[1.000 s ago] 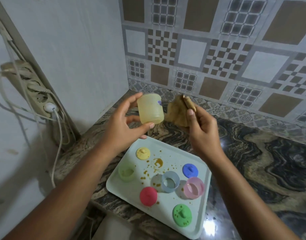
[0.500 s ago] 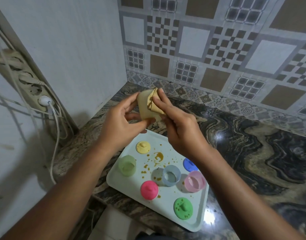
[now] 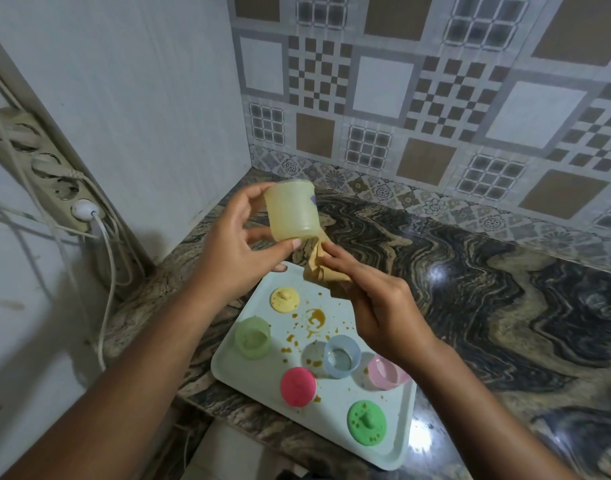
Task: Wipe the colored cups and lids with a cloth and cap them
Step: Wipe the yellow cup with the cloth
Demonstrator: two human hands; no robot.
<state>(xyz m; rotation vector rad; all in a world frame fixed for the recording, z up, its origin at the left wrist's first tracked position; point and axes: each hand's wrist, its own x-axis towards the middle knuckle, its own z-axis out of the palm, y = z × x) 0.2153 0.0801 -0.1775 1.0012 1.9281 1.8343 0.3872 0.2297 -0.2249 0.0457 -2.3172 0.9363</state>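
— What is the work surface?
— A dark marbled counter (image 3: 505, 289) in a corner, with a pale tray (image 3: 248, 375) at its near edge.

— What sits on the tray, starting closest?
— A green lid (image 3: 366, 422) is nearest, with a pink-red lid (image 3: 298, 386) just to its left. Behind them a pink cup (image 3: 385, 374) and a blue cup (image 3: 342, 356) stand side by side, both uncapped. Further left is a green cup (image 3: 253, 337), also uncapped, and at the tray's far end lies a yellow lid (image 3: 284, 299). Brown spots and a smear (image 3: 314, 318) mark the tray between the yellow lid and the blue cup.

— And the hands?
— Both are raised over the tray's far end. The left hand (image 3: 235, 251) grips the yellow cup (image 3: 292, 211) between thumb and fingers, holding it tilted in the air. The right hand (image 3: 380, 310) has its fingers curled round a bunched tan cloth (image 3: 321, 268), whose upper end touches the cup's lower edge.

— Which way does the cup's mouth face?
— I cannot tell.

— What lies beyond?
— A patterned tile wall (image 3: 435, 98) runs along the back. On the plain wall at the left hangs a power strip (image 3: 51, 174) with a white plug (image 3: 84, 207) in it.
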